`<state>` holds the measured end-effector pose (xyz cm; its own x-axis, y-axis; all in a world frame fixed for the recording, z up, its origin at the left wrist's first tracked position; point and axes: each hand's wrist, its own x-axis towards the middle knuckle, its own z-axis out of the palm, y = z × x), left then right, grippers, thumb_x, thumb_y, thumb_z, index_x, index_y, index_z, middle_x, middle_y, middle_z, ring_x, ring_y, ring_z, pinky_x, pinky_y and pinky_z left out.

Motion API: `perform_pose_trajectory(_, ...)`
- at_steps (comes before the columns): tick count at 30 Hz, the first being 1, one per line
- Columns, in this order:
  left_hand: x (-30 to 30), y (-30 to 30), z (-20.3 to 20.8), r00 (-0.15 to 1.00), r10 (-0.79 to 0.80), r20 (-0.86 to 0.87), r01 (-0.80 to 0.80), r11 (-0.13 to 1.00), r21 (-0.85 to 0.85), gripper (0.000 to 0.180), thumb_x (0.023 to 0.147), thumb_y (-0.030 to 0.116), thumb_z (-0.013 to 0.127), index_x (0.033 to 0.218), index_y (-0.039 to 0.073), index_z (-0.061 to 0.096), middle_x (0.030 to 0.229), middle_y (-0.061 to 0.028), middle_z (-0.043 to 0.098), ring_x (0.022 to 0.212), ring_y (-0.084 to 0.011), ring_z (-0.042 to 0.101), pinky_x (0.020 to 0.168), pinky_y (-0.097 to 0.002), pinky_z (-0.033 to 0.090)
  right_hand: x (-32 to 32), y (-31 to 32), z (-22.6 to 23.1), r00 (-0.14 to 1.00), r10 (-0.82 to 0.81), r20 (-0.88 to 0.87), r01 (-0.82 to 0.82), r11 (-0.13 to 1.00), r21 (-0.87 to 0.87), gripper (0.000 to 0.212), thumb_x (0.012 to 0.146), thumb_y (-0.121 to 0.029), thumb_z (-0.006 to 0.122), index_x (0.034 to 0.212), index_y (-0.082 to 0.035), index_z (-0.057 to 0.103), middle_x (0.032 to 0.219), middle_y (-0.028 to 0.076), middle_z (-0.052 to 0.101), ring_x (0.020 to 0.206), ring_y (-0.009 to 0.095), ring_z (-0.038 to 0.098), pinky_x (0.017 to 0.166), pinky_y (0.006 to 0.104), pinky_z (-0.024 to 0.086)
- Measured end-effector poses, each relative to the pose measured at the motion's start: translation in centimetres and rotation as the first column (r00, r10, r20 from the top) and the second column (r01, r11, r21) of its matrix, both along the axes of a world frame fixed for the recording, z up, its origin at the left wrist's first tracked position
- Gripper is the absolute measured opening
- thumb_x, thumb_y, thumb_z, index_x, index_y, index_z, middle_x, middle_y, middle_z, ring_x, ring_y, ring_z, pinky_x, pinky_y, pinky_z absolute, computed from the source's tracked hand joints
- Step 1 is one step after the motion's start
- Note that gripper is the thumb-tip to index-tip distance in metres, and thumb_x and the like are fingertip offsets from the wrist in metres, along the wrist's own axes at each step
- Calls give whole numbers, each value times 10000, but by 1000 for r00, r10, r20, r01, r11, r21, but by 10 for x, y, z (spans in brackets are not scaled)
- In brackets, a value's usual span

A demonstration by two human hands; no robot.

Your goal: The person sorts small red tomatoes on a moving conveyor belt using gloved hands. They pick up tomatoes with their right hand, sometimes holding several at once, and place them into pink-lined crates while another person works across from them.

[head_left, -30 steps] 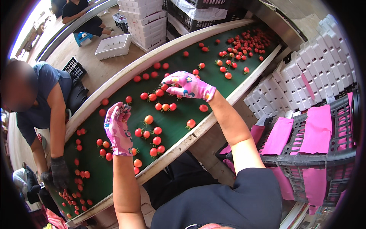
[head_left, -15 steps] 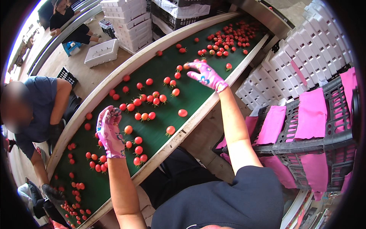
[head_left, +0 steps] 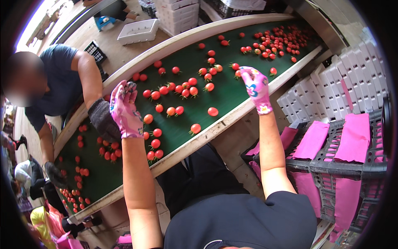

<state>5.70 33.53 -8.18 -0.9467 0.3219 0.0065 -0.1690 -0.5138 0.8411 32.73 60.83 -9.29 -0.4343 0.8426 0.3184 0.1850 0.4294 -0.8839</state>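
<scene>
Small red cherry tomatoes [head_left: 193, 91] with green stems lie scattered on a green conveyor belt [head_left: 182, 143]. My left hand [head_left: 125, 111], in a pink flowered glove, is raised over the belt's left part with its fingers curled inward; whatever is in its palm is hidden. Further right, my right hand [head_left: 255, 86], gloved alike, reaches over the belt with bent fingers drawn together. Its fingertips close at a cherry tomato [head_left: 238, 74], partly covered by them. A paler tomato [head_left: 212, 111] lies by itself between my hands, toward the near rail.
Across the belt, a co-worker's dark-gloved hand [head_left: 102, 120] reaches beside my left hand; their other hand [head_left: 54, 174] is lower left. White rails [head_left: 224, 122] edge the belt. Black crates with pink strips [head_left: 311, 141] and white stacked crates [head_left: 331, 85] stand at right.
My right hand has moved right and its spread fingers have drawn together. My left hand stays raised with curled fingers. The co-worker's hand has come over the belt beside it. The view has shifted.
</scene>
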Motion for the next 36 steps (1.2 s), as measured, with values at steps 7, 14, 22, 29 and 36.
perform_pose_trajectory(7,7,11,15,991,84,101,-97,987,132,238,954,146,566,1111,-15,644,979,-114,704,900,-230,687,806,-335,554,41,-19,-13,940,-236,247,22,762,647,138,871,-187,679,840,-58,715,777,102,687,745,303,630,708,404,498)
perform_pose_trajectory(14,14,7,19,993,56,107,-66,994,92,157,901,60,606,1025,-1,682,873,-86,705,759,-154,674,706,-267,549,42,0,-19,887,-256,384,48,879,474,232,890,-282,646,912,-70,735,861,122,717,856,310,664,795,404,504)
perform_pose_trajectory(22,29,24,-19,880,-182,-438,-58,876,-479,205,855,108,691,1042,24,704,928,-68,720,815,-167,665,754,-281,525,43,17,-25,783,-295,547,-36,857,514,291,908,-358,605,962,-106,739,913,133,723,892,333,676,830,410,508)
perform_pose_trajectory(29,47,29,-15,742,-245,-624,-374,622,-688,266,780,190,724,1034,115,696,1054,-116,644,1078,-321,561,951,-427,457,47,38,-33,727,-270,631,-67,887,456,328,908,-382,586,994,-100,728,949,168,697,954,358,650,840,435,502)
perform_pose_trajectory(36,49,48,-15,751,-238,-616,-487,430,-760,159,761,260,710,888,168,728,940,-102,678,953,-321,622,876,-436,486,108,116,-73,718,-324,616,-319,634,704,242,941,-180,544,1110,-65,673,1079,139,694,1036,330,636,897,422,500)
